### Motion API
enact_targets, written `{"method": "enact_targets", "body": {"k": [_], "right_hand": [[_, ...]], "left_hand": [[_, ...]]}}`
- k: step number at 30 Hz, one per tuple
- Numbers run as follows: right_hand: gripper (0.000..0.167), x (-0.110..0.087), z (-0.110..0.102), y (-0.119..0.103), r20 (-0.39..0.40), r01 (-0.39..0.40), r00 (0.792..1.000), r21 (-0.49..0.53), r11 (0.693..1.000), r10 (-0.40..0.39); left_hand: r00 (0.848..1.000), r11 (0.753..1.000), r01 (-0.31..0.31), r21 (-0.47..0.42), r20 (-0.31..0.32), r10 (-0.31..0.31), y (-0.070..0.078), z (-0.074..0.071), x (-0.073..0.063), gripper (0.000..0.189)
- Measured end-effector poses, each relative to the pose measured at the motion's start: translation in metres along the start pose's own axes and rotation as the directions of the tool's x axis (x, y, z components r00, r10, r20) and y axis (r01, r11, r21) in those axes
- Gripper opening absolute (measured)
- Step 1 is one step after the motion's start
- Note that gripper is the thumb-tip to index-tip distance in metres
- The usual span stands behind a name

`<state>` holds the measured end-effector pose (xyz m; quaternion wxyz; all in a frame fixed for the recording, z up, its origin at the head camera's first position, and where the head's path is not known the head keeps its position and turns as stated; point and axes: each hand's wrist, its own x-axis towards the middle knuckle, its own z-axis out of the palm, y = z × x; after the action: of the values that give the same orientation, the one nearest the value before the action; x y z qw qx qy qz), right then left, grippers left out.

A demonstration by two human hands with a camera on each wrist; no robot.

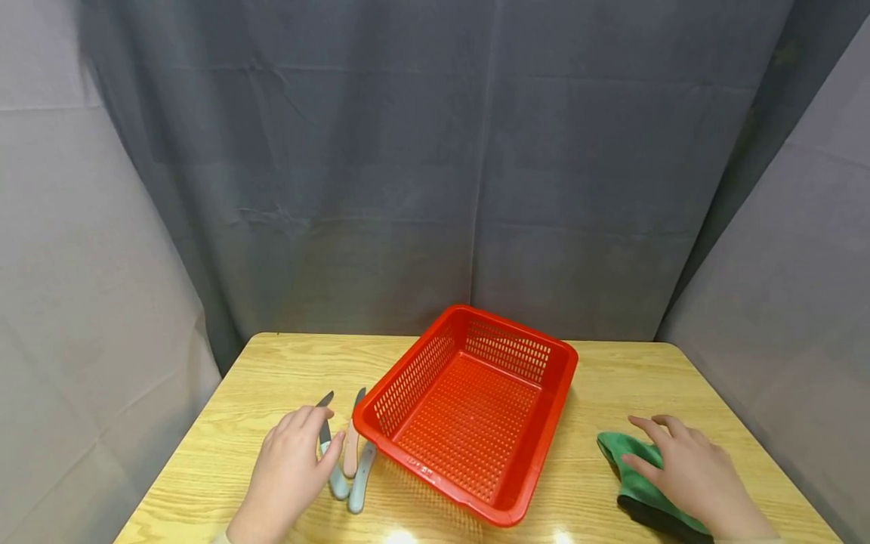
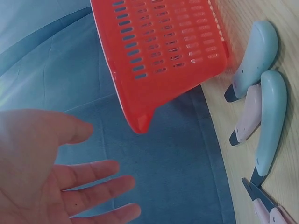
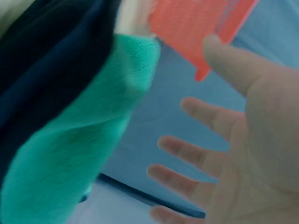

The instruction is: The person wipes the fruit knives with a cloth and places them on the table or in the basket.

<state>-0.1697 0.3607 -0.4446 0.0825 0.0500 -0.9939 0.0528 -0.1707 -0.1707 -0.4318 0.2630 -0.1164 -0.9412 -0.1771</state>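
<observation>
My left hand [image 1: 288, 461] hovers with spread fingers over the left of the table, beside several knives with dark blades. One has a pale pink handle [image 1: 350, 453]; light blue handles [image 1: 362, 480] lie close by, partly overlapping in the left wrist view. More pink handles [image 2: 275, 215] show at that view's lower corner. On the right, my right hand [image 1: 700, 476] is held over a folded green cloth [image 1: 642, 489] with a black part. Its fingers are apart and hold nothing, and the hand hides some of the cloth.
A red plastic basket [image 1: 469, 423] with perforated walls stands at an angle mid-table between the hands, its near left corner by the knives. The wooden table [image 1: 299, 363] is bounded by a dark grey curtain [image 1: 381, 227] behind and pale cloth at both sides.
</observation>
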Motion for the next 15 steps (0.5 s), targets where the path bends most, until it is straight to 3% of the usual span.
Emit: {"method": "enact_targets", "body": {"k": [7, 15], "right_hand": [[0.079, 0.003, 0.018, 0.015, 0.141, 0.034, 0.989, 0.006, 0.999, -0.034], [0.093, 0.007, 0.03, 0.024, 0.318, -0.035, 0.948, 0.052, 0.998, 0.016]], "left_hand": [[1.0, 1.0, 0.016, 0.005, 0.026, -0.016, -0.001, 0.002, -0.002, 0.023], [0.999, 1.0, 0.023, 0.012, 0.028, -0.023, -0.002, 0.003, -0.003, 0.022]]}}
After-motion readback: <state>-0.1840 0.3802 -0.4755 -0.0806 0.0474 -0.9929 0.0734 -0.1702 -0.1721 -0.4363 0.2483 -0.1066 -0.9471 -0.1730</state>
